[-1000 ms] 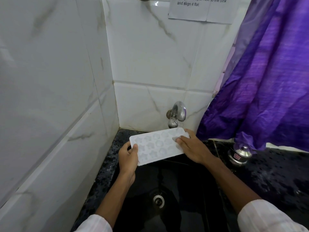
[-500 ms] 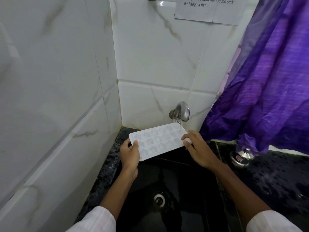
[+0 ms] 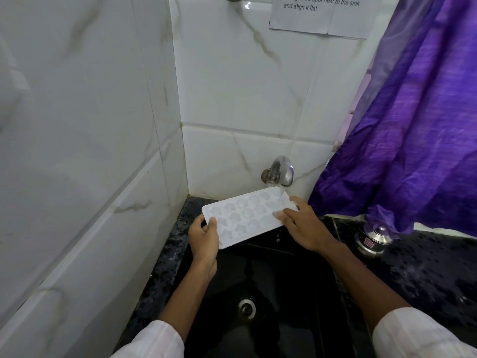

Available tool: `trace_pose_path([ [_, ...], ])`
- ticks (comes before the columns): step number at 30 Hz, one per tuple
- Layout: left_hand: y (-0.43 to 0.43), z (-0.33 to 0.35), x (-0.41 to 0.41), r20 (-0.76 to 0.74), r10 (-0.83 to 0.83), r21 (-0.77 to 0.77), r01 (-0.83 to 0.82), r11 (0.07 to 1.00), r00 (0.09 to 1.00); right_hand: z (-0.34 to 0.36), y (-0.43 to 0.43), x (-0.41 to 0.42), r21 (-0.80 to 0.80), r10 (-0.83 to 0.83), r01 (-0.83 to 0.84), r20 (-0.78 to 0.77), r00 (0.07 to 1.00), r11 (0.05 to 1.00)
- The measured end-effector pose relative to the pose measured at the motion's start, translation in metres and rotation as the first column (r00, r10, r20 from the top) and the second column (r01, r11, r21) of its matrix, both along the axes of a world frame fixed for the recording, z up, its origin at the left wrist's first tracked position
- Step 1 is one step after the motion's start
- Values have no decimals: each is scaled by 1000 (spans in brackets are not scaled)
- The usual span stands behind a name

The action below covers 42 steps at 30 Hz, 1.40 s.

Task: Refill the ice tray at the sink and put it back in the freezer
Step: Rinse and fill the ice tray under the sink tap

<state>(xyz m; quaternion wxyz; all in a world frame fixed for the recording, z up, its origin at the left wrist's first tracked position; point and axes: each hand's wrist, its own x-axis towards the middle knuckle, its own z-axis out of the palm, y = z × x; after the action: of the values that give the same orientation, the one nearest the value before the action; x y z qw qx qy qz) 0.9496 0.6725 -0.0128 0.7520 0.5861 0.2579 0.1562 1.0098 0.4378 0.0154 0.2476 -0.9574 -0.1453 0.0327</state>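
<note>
A white ice tray (image 3: 245,215) with star and shell moulds is held above the black sink (image 3: 296,293), slightly tilted. My left hand (image 3: 204,236) grips its near-left corner, thumb on top. My right hand (image 3: 302,223) holds the right end, thumb resting on the tray's top. The tray's far right corner sits under the chrome tap (image 3: 282,171), and a thin stream of water falls onto it. A few drops fall from the tray's front edge into the sink.
White marble tiles close in on the left and behind. A purple curtain (image 3: 413,138) hangs at the right. A small steel lidded pot (image 3: 373,239) stands on the dark speckled counter (image 3: 426,267). The drain (image 3: 246,306) lies below. A paper note (image 3: 320,11) is stuck on the wall.
The tray has moved back and up so its right corner sits under the tap. My right hand shifted on the tray's right end. Water drips off the front edge.
</note>
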Motion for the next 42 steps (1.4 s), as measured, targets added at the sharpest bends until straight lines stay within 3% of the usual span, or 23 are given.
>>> trace_pose_path([
  [14,3,-2,3,25,-1,-6,1,1000,1000,-8,3,-8,-2,12,-12,-29,1000,1000],
  [32,4,-2,5,5,-16,25,16,1000,1000,-17,1,-9,127,-36,31,43,998,991],
  [37,4,-8,5,-14,-10,19,11,1000,1000,-23,-1,-11,101,2,-8,54,999,995],
  [42,5,-15,5,-31,-24,21,25,999,999,-21,-2,-6,227,-83,71,43,996,971],
])
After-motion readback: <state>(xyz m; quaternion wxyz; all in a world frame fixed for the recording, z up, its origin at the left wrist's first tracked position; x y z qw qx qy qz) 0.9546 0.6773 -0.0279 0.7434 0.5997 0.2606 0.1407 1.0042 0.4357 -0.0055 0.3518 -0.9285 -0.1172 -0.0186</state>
